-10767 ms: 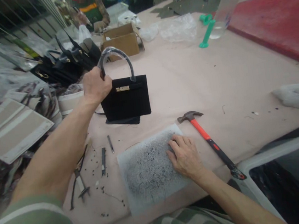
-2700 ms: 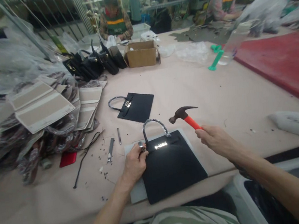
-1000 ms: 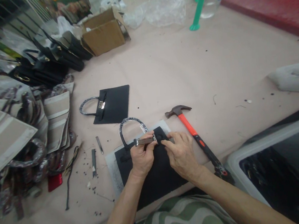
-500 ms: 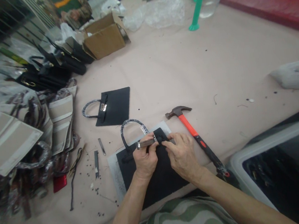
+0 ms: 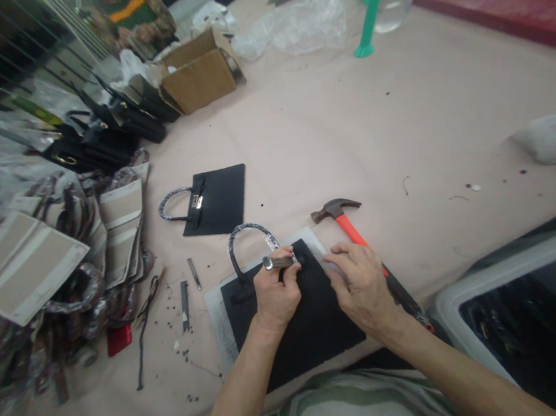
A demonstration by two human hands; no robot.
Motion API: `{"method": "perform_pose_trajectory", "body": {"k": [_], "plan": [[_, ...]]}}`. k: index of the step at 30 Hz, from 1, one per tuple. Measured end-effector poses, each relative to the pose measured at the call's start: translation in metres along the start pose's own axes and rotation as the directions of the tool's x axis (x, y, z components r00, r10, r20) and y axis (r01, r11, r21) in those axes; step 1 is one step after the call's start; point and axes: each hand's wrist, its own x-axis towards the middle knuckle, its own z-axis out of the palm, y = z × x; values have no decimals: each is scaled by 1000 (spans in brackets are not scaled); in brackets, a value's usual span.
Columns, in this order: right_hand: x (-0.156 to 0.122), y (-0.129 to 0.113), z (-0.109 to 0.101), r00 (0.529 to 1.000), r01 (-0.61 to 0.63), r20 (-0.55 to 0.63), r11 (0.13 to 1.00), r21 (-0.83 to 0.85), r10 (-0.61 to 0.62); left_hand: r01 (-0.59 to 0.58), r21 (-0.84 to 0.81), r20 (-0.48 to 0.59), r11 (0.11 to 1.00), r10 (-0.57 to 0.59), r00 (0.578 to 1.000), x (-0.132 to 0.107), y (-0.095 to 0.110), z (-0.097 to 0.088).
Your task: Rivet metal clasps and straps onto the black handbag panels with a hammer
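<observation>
My left hand (image 5: 276, 295) is closed around a short metal punch (image 5: 278, 261), tilted over the upper part of a black bag panel (image 5: 314, 323). A plastic-wrapped handle (image 5: 250, 227) arches from the panel's top edge. Under the panel lies a pale grey board (image 5: 218, 317). My right hand (image 5: 363, 285) hovers at the panel's right edge, fingers loosely bent and apart, with nothing visible in them. Just beyond it lies a claw hammer (image 5: 352, 226) with an orange and black handle, partly covered by that hand.
Another black panel with handle (image 5: 222, 200) lies farther back. Wrapped handle pieces (image 5: 36, 266) are heaped at left, near a thin metal rod (image 5: 194, 274) and a grey blade (image 5: 185, 306). Black bags (image 5: 102, 137) and a cardboard box (image 5: 199, 77) stand behind. A plastic bin (image 5: 447, 303) is at right.
My right hand has left the panel's strap area and shifted right, now overlapping the hammer's handle in view. My left hand keeps the punch, its top now tipped more toward me.
</observation>
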Motion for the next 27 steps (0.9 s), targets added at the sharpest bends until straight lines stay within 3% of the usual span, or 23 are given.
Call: {"method": "perform_pose_trajectory", "body": {"k": [3,5,8,9,11,13,14,15,17,19,21,22,24,27], "plan": [[8,24,-18,998,-55,-20,979,-197,52,-10,5,27,1000,10,1000,2,2,1],[12,39,-27,989,-111,58,942,-318,136,-4,16,45,1000,3,999,2,2,2],[18,49,-33,933,-242,189,923,-300,306,6,23,42,1000,-7,999,2,3,3],[20,49,-34,893,-338,237,918,-209,383,11,23,36,1000,-12,999,2,4,3],[26,44,-37,762,-567,398,823,33,510,26,20,28,999,-27,999,1,4,3],[35,34,-43,624,-725,585,664,185,518,43,19,30,999,-43,999,1,5,3],[39,27,-48,578,-762,646,614,208,499,48,18,34,999,-49,998,1,5,3],[43,19,-55,562,-774,672,593,222,482,54,16,36,998,-54,998,1,6,3],[51,0,-75,613,-745,643,605,280,458,61,11,42,998,-62,997,2,5,3],[56,-22,-98,765,-612,493,706,358,413,62,7,42,998,-62,997,2,4,3],[59,-41,-119,938,-320,225,904,284,262,56,8,43,998,-57,997,2,3,3],[59,-49,-127,978,-175,145,965,193,149,52,12,43,999,-53,998,2,3,3],[57,-58,-137,988,60,146,998,4,-60,46,24,43,999,-47,998,2,2,3],[54,-62,-140,932,232,317,960,-159,-173,34,46,40,998,-36,999,1,3,4]]}}
